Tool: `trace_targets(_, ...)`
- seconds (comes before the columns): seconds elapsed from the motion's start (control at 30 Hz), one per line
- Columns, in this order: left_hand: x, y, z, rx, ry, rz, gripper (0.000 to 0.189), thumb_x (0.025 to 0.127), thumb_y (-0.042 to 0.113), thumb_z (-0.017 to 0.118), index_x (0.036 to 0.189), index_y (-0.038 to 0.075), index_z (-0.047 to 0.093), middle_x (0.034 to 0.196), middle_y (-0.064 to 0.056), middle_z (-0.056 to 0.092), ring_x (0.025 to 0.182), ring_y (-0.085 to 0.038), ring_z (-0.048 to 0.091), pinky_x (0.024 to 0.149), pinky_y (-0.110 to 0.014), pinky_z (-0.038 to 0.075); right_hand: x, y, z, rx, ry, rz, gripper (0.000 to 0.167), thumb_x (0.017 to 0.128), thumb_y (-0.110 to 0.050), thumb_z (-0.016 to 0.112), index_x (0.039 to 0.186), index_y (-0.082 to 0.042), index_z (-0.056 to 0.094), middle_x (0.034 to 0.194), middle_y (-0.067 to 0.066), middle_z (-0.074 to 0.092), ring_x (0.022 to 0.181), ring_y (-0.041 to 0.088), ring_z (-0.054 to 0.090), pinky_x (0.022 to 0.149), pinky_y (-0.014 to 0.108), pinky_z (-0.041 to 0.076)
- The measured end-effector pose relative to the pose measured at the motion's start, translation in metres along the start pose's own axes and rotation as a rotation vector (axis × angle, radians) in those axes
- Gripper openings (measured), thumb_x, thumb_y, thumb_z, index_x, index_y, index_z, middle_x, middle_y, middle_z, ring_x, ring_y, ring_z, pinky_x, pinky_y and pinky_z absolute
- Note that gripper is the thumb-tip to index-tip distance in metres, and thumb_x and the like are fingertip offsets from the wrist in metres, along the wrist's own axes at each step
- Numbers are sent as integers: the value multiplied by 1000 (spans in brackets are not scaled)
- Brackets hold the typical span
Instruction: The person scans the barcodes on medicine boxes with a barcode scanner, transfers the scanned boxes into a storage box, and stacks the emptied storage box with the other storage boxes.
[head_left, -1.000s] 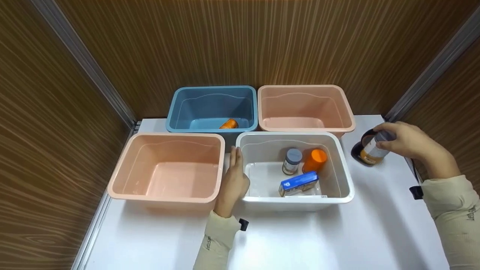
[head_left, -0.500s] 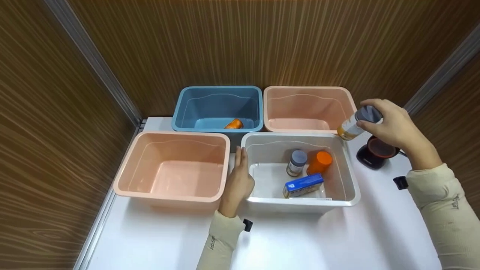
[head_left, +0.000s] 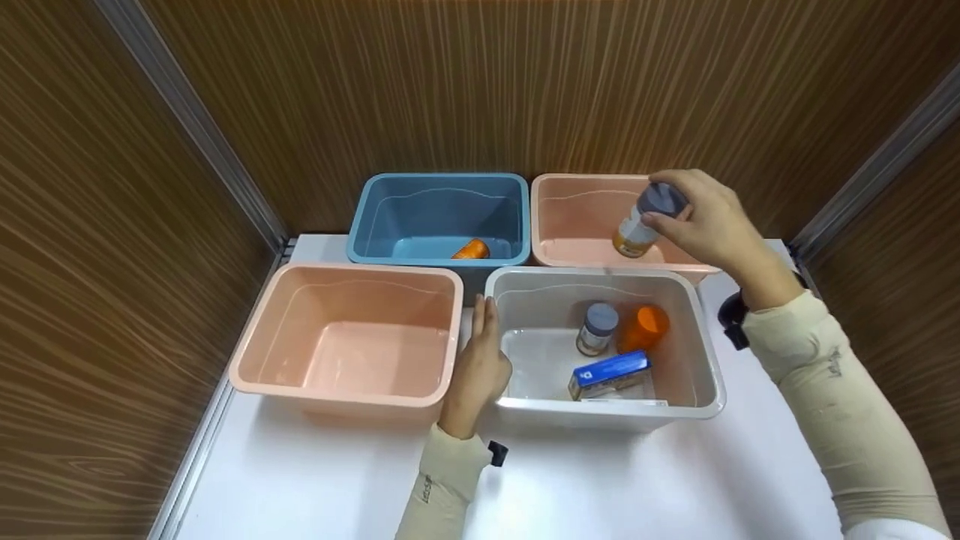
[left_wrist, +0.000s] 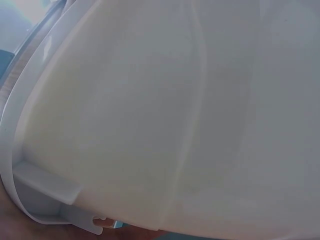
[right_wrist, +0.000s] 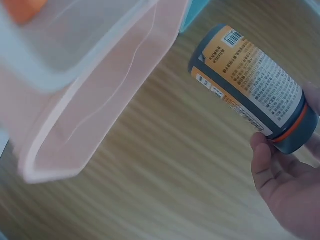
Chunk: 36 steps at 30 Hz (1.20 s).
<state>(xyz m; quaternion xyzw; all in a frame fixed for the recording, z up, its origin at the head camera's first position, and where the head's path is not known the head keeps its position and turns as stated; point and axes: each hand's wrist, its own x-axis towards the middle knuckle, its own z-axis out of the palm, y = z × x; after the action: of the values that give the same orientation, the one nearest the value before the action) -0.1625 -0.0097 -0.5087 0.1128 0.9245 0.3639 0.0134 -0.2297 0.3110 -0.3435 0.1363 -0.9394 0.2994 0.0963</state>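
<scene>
My right hand (head_left: 711,217) grips a pill-type bottle (head_left: 636,232) by its dark grey cap, above the back right pink bin (head_left: 559,259). In the right wrist view the bottle (right_wrist: 250,80) lies tilted, with an orange and white printed label and an orange ring below the cap. My left hand (head_left: 477,371) lies against the left side of the white bin (head_left: 600,411), its visible fingers straight. The left wrist view is mostly filled by a pale bin wall (left_wrist: 150,110). Inside the white bin are a grey-capped bottle (head_left: 598,330), an orange bottle (head_left: 645,327) and a blue-topped box (head_left: 611,373).
A blue bin (head_left: 420,247) at the back holds an orange cylindrical item (head_left: 472,249). Another pink bin (head_left: 345,400) stands at front left. A dark object (head_left: 733,315) is partly hidden behind the right forearm. Wood-patterned panels (head_left: 480,82) enclose the white table (head_left: 570,480).
My right hand has lifted the bottle from beside the dark object at the right and carried it left to over the back right pink bin. The left hand stays at the white bin.
</scene>
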Motion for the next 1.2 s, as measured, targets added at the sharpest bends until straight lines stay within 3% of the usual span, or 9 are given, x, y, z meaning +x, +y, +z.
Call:
trace_targets(0.23,-3,-1,-1,2,13,-12,76,93,-9,48,161,3,15,168,-15,3,121,-29,57,58,-23,45,32,-22,40,0,-28,-90,52,94,-18,73,142,-9,54,134,18,54,113,37,55,92,56,47)
trace_targets(0.47,-7,-3,-1,5,42,48,74,91,-9,46,159,-3,18,167,-21,8,128,-31,52,62,-29,46,53,-43,75,33,-73,-165,50,93,-16,73,140,-10,56,130,14,55,110,32,55,90,51,50)
trace_targets(0.63,-6,0,0,9,46,55,74,91,-8,46,159,-3,18,166,-21,8,131,-30,49,63,-27,47,69,-54,98,56,-75,-213,49,92,-13,73,138,-6,56,128,17,56,109,31,56,92,49,50)
trace_targets(1.07,-4,3,4,-2,63,84,74,90,-9,47,158,-4,20,166,-24,10,125,-29,55,61,-25,46,96,-58,143,63,-124,-193,48,91,-10,73,135,-2,56,122,21,55,108,35,55,93,49,47)
trace_targets(1.2,-4,4,4,1,56,80,74,90,-8,47,159,-4,20,166,-23,10,121,-28,57,62,-26,47,97,-56,154,13,-189,-205,46,91,-10,74,133,-1,57,122,22,57,109,36,54,95,50,45)
